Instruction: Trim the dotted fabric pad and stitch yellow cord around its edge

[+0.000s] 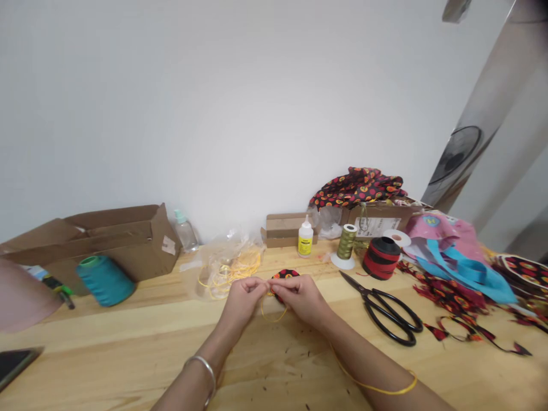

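My left hand [248,295] and my right hand [305,295] meet above the middle of the wooden table, both pinching a thin yellow cord [274,319] that hangs in a small loop below the fingertips. A dark round piece of patterned fabric [286,275] with red and orange spots lies just behind the fingers, partly hidden by my right hand. More yellow cord crosses my right forearm. A clear plastic bag [231,260] with bundled yellow cord sits beyond my left hand.
Black-handled scissors [387,311] lie right of my right arm, near fabric scraps [449,291]. A glue bottle [305,238], green thread spool [346,242] and red-black spool [380,260] stand behind. At left are a teal thread cone [105,279], cardboard box [111,245] and phone [16,365].
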`<state>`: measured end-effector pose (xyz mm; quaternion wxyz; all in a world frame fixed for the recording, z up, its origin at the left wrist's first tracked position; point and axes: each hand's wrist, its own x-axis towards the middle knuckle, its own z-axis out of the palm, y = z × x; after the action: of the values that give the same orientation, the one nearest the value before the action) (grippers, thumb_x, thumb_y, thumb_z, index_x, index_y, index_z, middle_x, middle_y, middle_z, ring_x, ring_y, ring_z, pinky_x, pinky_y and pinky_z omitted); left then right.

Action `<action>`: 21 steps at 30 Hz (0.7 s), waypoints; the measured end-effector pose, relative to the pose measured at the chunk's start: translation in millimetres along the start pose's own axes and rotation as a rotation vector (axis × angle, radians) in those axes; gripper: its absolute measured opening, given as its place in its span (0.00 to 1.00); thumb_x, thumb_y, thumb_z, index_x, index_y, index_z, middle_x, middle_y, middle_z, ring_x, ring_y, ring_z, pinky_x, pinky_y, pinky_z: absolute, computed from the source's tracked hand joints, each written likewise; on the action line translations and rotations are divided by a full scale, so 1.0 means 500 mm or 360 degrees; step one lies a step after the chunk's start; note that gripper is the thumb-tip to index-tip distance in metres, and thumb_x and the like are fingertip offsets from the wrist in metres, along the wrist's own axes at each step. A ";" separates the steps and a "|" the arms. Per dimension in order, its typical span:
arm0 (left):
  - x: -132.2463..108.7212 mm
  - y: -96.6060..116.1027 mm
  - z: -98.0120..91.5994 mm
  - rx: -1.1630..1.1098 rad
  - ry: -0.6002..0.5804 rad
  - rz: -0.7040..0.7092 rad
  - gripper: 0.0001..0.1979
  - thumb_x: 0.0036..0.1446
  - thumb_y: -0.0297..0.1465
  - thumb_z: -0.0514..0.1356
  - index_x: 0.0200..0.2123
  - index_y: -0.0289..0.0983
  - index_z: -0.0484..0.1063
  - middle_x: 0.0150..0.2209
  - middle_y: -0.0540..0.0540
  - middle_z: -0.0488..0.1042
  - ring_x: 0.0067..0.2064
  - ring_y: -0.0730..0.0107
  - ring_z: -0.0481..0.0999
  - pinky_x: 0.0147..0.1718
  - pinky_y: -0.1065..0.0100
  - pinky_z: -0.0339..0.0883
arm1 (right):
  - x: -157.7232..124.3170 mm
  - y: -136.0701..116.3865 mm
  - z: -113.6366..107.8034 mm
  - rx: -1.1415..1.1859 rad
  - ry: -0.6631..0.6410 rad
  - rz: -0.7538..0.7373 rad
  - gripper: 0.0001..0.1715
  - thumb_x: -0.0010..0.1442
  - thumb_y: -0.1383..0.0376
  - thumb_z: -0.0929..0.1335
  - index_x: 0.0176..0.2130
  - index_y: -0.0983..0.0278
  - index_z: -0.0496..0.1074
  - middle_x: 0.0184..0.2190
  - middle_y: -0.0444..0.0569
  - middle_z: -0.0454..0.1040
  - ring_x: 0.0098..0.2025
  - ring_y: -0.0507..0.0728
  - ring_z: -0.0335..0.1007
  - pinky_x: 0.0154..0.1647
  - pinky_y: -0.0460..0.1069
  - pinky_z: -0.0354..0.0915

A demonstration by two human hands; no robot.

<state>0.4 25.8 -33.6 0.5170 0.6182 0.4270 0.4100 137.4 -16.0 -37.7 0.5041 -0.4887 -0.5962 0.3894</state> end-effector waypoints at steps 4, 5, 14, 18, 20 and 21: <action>-0.001 0.002 0.000 -0.0024 -0.0037 0.0031 0.07 0.41 0.30 0.59 0.18 0.32 0.73 0.18 0.50 0.72 0.24 0.72 0.68 0.26 0.72 0.60 | -0.001 -0.007 -0.004 0.0617 -0.0123 0.0375 0.18 0.46 0.56 0.67 0.33 0.66 0.74 0.10 0.35 0.53 0.13 0.44 0.40 0.14 0.42 0.38; -0.001 0.001 0.001 -0.0044 -0.0061 0.0030 0.07 0.41 0.31 0.59 0.19 0.32 0.74 0.18 0.50 0.72 0.25 0.71 0.68 0.27 0.72 0.60 | -0.002 -0.009 -0.006 0.0747 -0.0167 0.0468 0.19 0.46 0.56 0.67 0.34 0.66 0.74 0.10 0.34 0.52 0.13 0.43 0.37 0.13 0.42 0.36; 0.003 -0.004 -0.003 -0.0376 0.0046 -0.0139 0.16 0.46 0.40 0.55 0.19 0.33 0.68 0.10 0.61 0.46 0.13 0.84 0.42 0.12 0.77 0.36 | -0.003 -0.013 -0.021 0.1141 -0.0277 0.0589 0.17 0.47 0.58 0.68 0.35 0.68 0.71 0.12 0.33 0.49 0.13 0.43 0.33 0.12 0.42 0.30; 0.010 0.000 -0.008 -0.0286 0.0032 -0.0164 0.18 0.42 0.38 0.59 0.34 0.32 0.69 0.10 0.63 0.46 0.12 0.83 0.43 0.13 0.78 0.35 | 0.000 -0.015 -0.031 0.1197 -0.0217 0.0567 0.16 0.48 0.58 0.68 0.33 0.69 0.70 0.12 0.33 0.48 0.13 0.42 0.32 0.12 0.42 0.30; 0.014 -0.001 -0.012 -0.0184 0.0003 -0.0152 0.18 0.40 0.36 0.59 0.35 0.32 0.71 0.09 0.62 0.50 0.12 0.82 0.47 0.13 0.78 0.39 | 0.002 -0.018 -0.039 0.1213 -0.0164 0.0532 0.15 0.48 0.58 0.68 0.32 0.68 0.70 0.12 0.33 0.47 0.14 0.43 0.31 0.12 0.41 0.30; 0.015 -0.002 -0.014 -0.0114 -0.0016 -0.0126 0.15 0.40 0.35 0.59 0.31 0.31 0.72 0.09 0.60 0.54 0.13 0.81 0.52 0.13 0.77 0.43 | 0.003 -0.021 -0.043 0.1216 -0.0119 0.0513 0.15 0.47 0.59 0.68 0.31 0.68 0.70 0.12 0.33 0.46 0.14 0.43 0.31 0.12 0.41 0.30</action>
<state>-4.2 35.3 -33.4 0.5566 0.5841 0.4337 0.4013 156.3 -17.6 -23.4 0.5597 -0.3392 -0.3425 0.6740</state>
